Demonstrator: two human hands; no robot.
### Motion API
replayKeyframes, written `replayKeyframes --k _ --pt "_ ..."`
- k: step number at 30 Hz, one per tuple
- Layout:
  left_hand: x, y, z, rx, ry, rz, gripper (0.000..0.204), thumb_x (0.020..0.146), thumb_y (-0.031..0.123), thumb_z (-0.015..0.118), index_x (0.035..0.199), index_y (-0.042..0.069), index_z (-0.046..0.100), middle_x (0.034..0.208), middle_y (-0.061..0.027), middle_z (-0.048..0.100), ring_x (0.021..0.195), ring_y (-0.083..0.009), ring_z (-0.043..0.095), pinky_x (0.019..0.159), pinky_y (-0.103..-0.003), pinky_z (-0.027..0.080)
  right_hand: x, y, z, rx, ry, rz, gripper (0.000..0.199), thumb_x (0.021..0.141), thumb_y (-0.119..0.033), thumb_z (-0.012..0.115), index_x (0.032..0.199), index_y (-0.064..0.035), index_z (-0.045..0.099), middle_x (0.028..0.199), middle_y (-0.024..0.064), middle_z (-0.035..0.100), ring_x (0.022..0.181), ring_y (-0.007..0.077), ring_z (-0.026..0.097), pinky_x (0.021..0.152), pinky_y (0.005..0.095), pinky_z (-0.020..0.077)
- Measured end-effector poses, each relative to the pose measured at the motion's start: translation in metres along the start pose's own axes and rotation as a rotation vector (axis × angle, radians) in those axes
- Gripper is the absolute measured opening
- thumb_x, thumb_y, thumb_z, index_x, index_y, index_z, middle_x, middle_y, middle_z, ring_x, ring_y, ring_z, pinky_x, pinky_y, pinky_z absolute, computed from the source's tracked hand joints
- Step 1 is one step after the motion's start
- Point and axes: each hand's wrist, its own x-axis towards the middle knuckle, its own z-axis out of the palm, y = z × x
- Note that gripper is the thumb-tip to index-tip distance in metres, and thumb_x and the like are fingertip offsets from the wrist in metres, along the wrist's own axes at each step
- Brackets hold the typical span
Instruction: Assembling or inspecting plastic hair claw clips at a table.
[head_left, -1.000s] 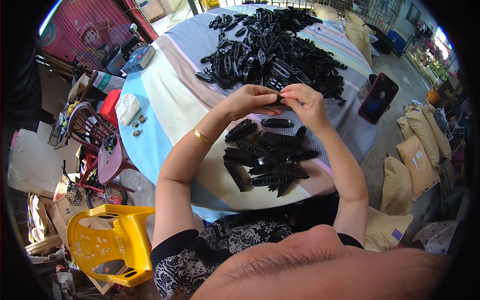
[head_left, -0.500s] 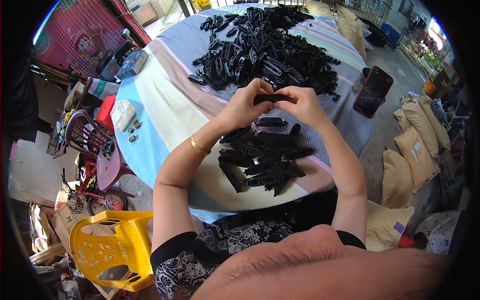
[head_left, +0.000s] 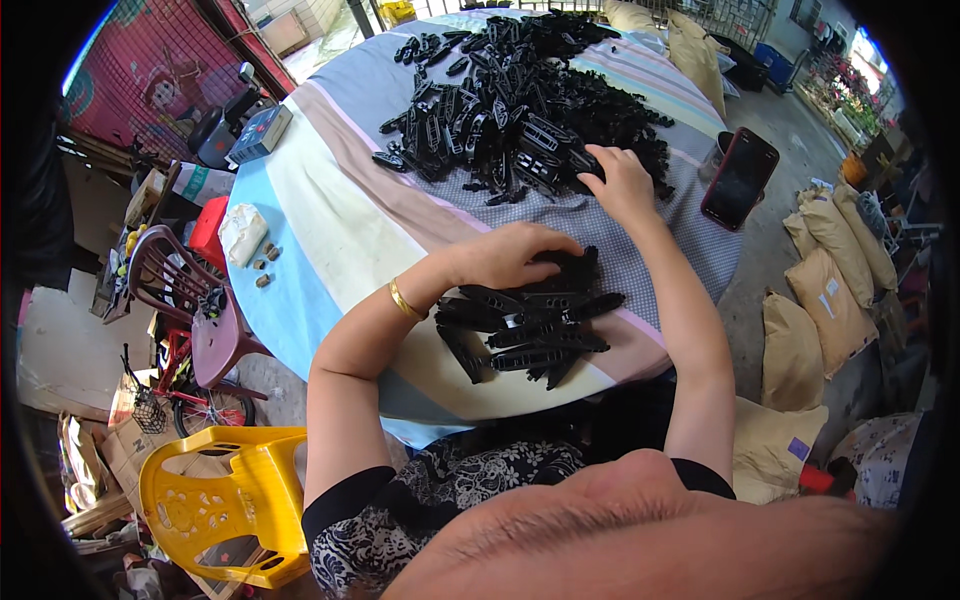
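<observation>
Currently, my right hand (head_left: 622, 186) is at the near edge of a large heap of elongated black plastic parts (head_left: 505, 110), thumb and fingers parted beside one piece; whether they grip it, I cannot tell. Nearer me than the heap, my left hand (head_left: 512, 256) curves half-open over a smaller pile of black parts (head_left: 545, 335), any hold hidden.

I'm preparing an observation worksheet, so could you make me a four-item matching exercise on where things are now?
1. Left hand
2. Right hand
3. Phone
4. Yellow chair

A. At the far, larger pile of black parts
B. Lower left of the picture
C. At the near, smaller pile of black parts
D. Near the tablecloth's right edge

Pairs: 1-C, 2-A, 3-D, 4-B
</observation>
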Motion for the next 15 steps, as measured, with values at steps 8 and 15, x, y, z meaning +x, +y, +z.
replayKeyframes --k 8,15 --pt "0.0 -0.018 -0.005 -0.102 0.282 -0.194 0.026 0.083 0.017 0.063 0.102 0.0 0.063 0.095 -0.0133 0.066 0.087 -0.0214 0.064 0.08 -0.031 0.049 0.002 -0.005 0.0 -0.018 0.053 0.027 0.024 0.075 -0.018 0.068 0.095 -0.0063 0.063 0.094 0.0069 0.063 0.086 0.0244 0.06 0.071 0.0363 0.0504" --pt "0.001 -0.04 -0.019 -0.477 0.659 -0.437 0.04 0.089 0.02 0.059 0.117 -0.007 0.052 0.091 -0.0106 0.064 0.082 -0.0138 0.062 0.073 -0.026 0.051 0.002 -0.038 -0.019 0.37 0.26 0.012 0.016 0.078 -0.017 0.067 0.088 -0.0055 0.063 0.086 0.0086 0.063 0.076 0.0277 0.062 0.064 0.0362 0.0497"
